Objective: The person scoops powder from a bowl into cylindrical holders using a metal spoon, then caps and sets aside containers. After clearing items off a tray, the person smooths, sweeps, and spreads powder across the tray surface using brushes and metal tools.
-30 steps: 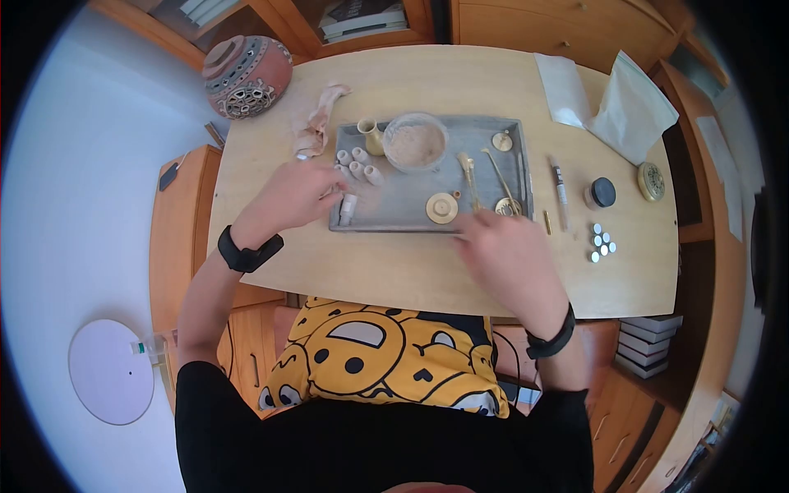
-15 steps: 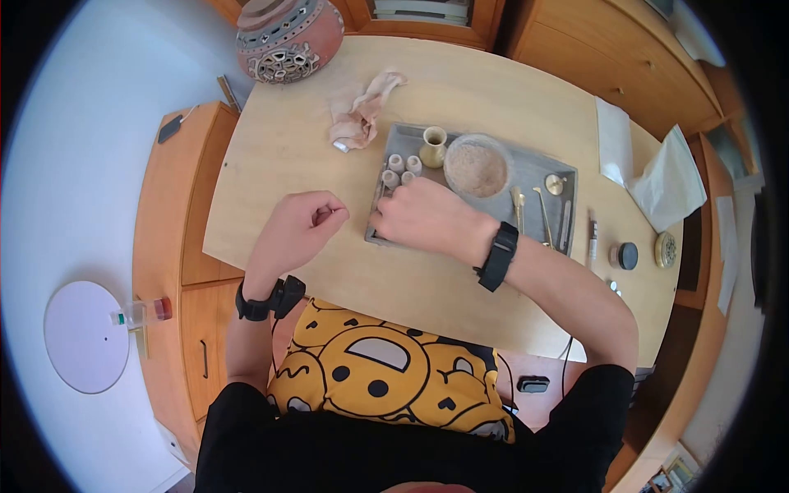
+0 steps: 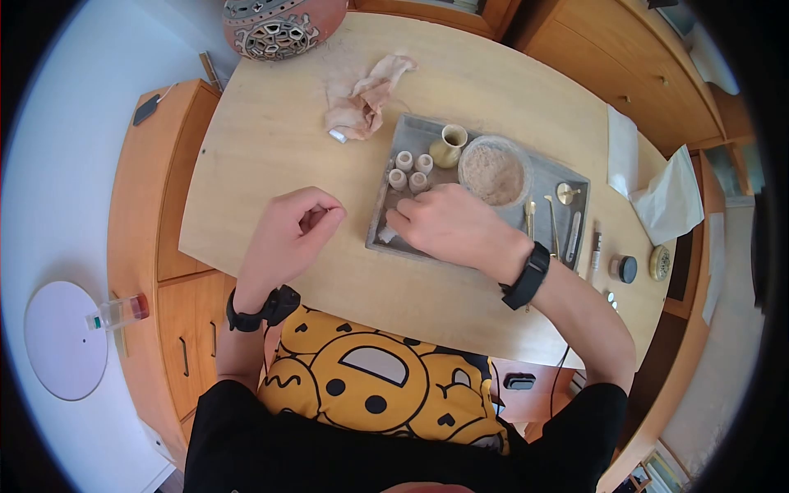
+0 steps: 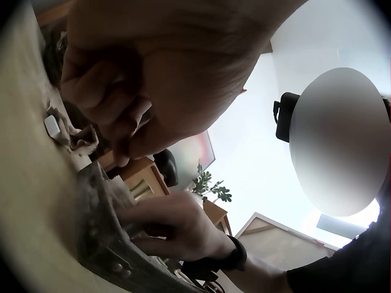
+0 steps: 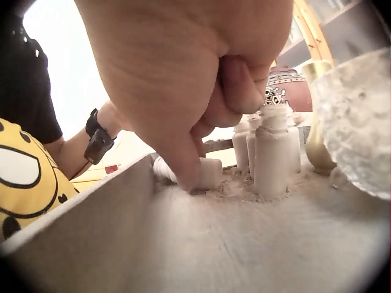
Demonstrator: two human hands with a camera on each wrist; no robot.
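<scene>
My right hand [image 3: 448, 220] reaches into the grey tray [image 3: 380, 240]. Its thumb and fingers pinch a small dusty vial [image 5: 212, 173] that lies on its side by the tray's near left corner. Just behind stand several similar powder-coated vials [image 5: 274, 152], upright and open-necked. To the left of the tray, above the table, hovers my left hand [image 3: 289, 234], fingers curled and thumb tip against the index finger; nothing shows between them. The left wrist view has this left hand [image 4: 165, 79] close up, with the right hand [image 4: 177, 226] inside the tray's raised rim.
A brass-coloured vase [image 3: 449, 146] and a glass bowl of powder [image 3: 496, 171] share the tray with thin brass tools [image 3: 553, 226]. A crumpled cloth [image 3: 364, 108] lies at the back left. Right of the tray are a marker [image 3: 597, 249], a dark-lidded jar [image 3: 625, 268] and a white bag [image 3: 670, 193].
My right hand has crossed from the tray's right end to the lying vial at its left. My left hand has drawn back from the tray. The head view has shifted.
</scene>
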